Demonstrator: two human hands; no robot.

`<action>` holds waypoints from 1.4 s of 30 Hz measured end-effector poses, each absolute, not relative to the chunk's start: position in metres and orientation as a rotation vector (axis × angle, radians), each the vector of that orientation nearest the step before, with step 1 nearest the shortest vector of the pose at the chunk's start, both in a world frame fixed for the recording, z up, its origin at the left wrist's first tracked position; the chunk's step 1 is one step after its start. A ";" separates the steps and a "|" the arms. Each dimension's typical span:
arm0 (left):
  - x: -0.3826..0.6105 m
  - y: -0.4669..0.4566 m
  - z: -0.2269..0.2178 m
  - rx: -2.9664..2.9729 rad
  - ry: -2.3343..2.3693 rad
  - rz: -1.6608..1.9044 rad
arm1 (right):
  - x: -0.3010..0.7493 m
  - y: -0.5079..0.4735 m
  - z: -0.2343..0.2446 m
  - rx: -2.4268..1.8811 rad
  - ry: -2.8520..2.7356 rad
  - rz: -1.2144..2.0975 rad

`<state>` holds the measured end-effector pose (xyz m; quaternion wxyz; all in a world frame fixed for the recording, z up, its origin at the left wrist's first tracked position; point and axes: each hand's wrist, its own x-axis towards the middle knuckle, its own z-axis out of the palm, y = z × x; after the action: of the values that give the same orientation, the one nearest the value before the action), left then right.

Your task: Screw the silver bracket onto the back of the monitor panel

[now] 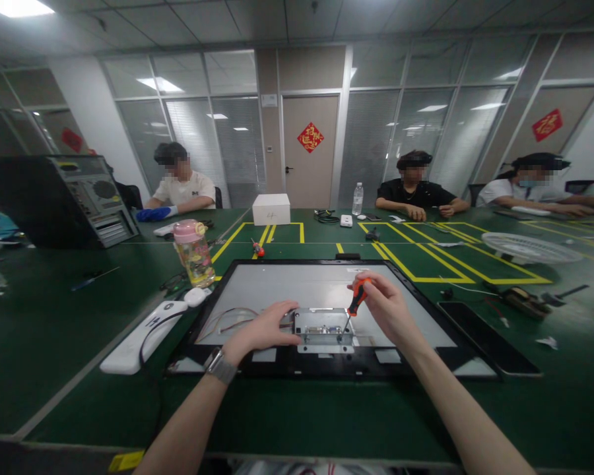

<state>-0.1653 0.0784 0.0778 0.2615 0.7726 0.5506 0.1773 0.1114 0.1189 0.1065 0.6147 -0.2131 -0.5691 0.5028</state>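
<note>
A flat display panel [272, 280] with a black frame lies on the table before me, its pale back facing up. On its near half sits a silver metal bracket [321, 320] with ports along it. My left hand [264, 326] holds the bracket's left end, thumb at the near side and fingers at the far side. In my right hand [383, 300] is an orange-and-black screwdriver [359, 297], tilted, its tip down at the bracket's right part. Whether a screw is under the tip is too small to tell. Thin cables [232, 316] run out left of the bracket.
Left of the panel are a white power bank-like block [143, 336] with a black cable and a pink-lidded bottle [193, 254]. A black computer case [59, 198] stands farther left. A dark flat strip [488, 336] lies right. Several people sit across the table, beyond a white box [271, 210].
</note>
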 end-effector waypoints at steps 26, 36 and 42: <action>-0.165 0.079 0.077 2.102 1.487 0.482 | 0.112 0.115 0.113 -0.412 -1.282 1.371; -0.167 0.080 0.076 2.094 1.486 0.468 | 0.113 0.118 0.109 -0.507 -1.346 1.152; -0.168 0.080 0.075 2.091 1.487 0.475 | 0.113 0.123 0.100 -0.591 -1.363 0.895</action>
<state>-0.1676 0.0797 0.0752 0.2629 0.7731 0.5499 0.1756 0.1130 0.1226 0.1004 0.6469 -0.2600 -0.5993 0.3934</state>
